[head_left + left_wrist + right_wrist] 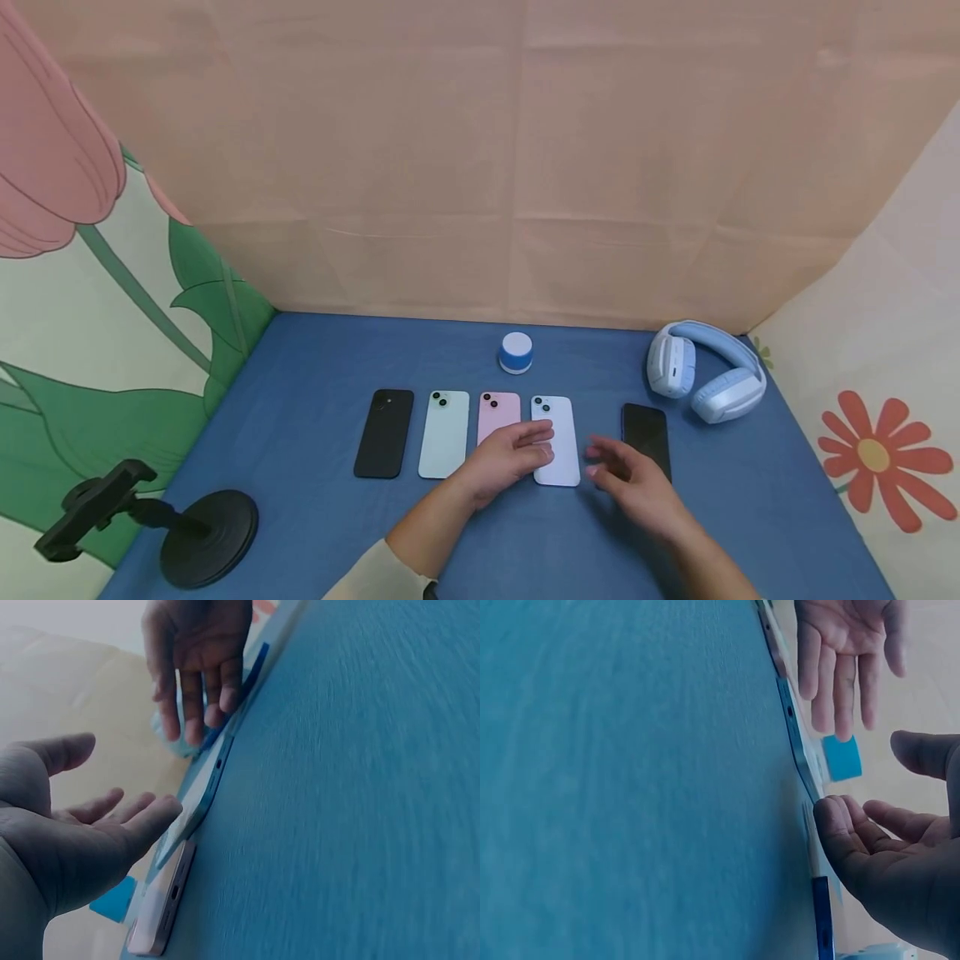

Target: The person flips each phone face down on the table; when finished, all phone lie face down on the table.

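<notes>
A row of phones lies on the blue tabletop. Over the pale lavender phone (pixel 558 462) my left hand (pixel 506 458) reaches in from the left, fingers loosely extended and holding nothing. Its forearm passes below the pink phone (pixel 498 408), whose lower part is hidden. On the other side, my right hand (pixel 633 487) hovers between the lavender phone and a dark phone (pixel 647 429), fingers slightly bent, nothing gripped. In the left wrist view both palms face each other, the left hand's (pixel 90 840) fingertips close to the lavender phone's (pixel 202 791) edge; contact cannot be told.
Further left lie a pale green phone (pixel 444 433) and a black phone (pixel 384 433). Behind the row stands a small blue-and-white round container (pixel 516 352). Pale blue headphones (pixel 705 367) rest at the back right, and a black stand (pixel 210 537) occupies the front left.
</notes>
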Demonstrator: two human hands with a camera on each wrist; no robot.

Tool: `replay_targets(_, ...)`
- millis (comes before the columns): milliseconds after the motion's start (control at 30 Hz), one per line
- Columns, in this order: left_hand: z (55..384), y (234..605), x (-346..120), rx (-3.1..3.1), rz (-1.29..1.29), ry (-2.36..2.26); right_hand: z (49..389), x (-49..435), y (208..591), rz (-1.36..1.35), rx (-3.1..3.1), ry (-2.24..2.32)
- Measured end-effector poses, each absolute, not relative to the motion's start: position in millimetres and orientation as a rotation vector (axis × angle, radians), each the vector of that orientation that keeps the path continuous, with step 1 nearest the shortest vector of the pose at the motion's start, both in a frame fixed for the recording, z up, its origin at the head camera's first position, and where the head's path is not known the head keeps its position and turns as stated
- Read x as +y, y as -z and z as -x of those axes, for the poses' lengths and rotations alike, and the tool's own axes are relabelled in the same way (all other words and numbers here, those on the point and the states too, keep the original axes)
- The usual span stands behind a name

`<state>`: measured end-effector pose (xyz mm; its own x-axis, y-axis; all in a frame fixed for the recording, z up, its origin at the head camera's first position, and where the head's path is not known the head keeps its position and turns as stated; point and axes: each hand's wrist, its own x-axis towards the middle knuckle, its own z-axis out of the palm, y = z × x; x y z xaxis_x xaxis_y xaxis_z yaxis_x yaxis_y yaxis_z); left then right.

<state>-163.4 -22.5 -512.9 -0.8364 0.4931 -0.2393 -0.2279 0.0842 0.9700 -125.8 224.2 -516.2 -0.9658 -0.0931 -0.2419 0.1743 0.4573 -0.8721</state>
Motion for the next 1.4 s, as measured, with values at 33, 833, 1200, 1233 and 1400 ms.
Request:
replay_targets(33, 164, 514, -21, 1.852, -0.272, -1.809, 126, 226, 516, -0.075, 2.461, 1.51)
replay_targets(833, 157, 522, -4, 1.943, -0.315, -1.787, 130, 243, 518, -0.101, 2.652, 1.42)
replay_targets(1200, 156, 523, 21, 1.901, -0.351, -1.761, 123, 279, 513, -0.233, 2.758, 1.191)
replay_targets(1233, 156, 523, 24, 1.895, -0.354, -1.756, 122, 282, 513, -0.248, 2.755, 1.179)
replay_targets(1400, 154, 524, 38, 1.894, -0.373, -1.736, 120, 298, 516, -0.32, 2.761, 1.115)
